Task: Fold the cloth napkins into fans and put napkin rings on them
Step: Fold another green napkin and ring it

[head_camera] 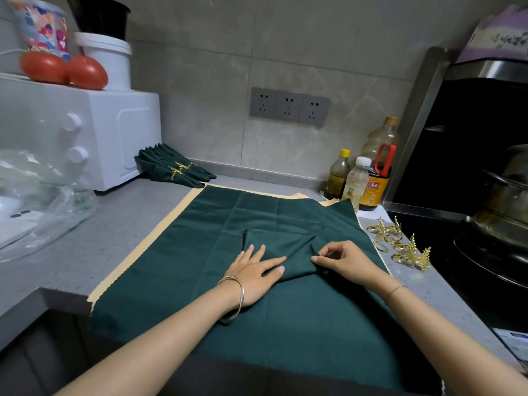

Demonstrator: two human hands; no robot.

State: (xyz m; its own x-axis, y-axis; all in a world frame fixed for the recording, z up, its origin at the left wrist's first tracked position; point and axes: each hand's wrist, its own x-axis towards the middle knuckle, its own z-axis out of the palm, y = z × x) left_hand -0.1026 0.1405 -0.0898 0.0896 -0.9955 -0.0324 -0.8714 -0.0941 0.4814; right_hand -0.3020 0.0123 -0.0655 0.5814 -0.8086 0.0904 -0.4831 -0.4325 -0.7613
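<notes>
Already, at least two fans are seen finished, each banded by a gold ring, and are laid against the microwave at the back of the counter. A green napkin is spread flat in the middle of the counter over a beige cloth, and only its first pleats appear to be started: a raised fold is gathered near its centre. The left hand is laid flat on that fold, fingers spread and pressed down. The right hand is closed in a pinch, thumb and forefinger nipping the fabric at the fold's right end. Most of the napkin is not yet pleated. Several loose rings are left lying on the counter just right of the napkin, none of them touched. By that count the task is judged partly done: this napkin is to be pleated through and ringed, and the spare rings suggest that more are to follow.
</notes>
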